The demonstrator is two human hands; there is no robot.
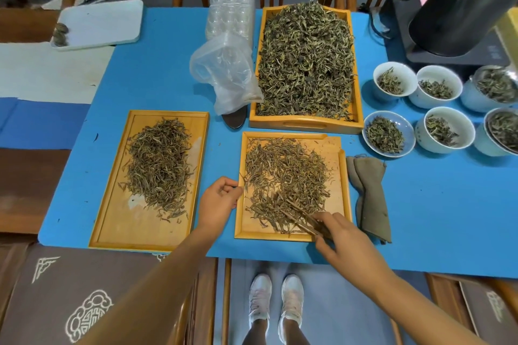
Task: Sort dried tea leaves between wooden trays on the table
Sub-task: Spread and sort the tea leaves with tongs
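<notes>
Three wooden trays lie on the blue table. The left tray (112,221) holds a pile of dried tea leaves (159,162). In the middle tray (346,176) a looser spread of leaves (286,176) is laid out. A deep back tray (305,123) is heaped with leaves. My right hand (344,241) grips wooden tongs (297,213) whose tips reach into the middle tray's leaves. My left hand (218,199) sits at that tray's left edge with fingers curled; whether it pinches a leaf I cannot tell.
Several white cups (395,81) with tea stand at the right, below a black machine (462,8). A folded grey cloth (370,196) lies right of the middle tray. A clear plastic bag (224,73), stacked plastic moulds (232,3) and a white tray (103,22) sit behind.
</notes>
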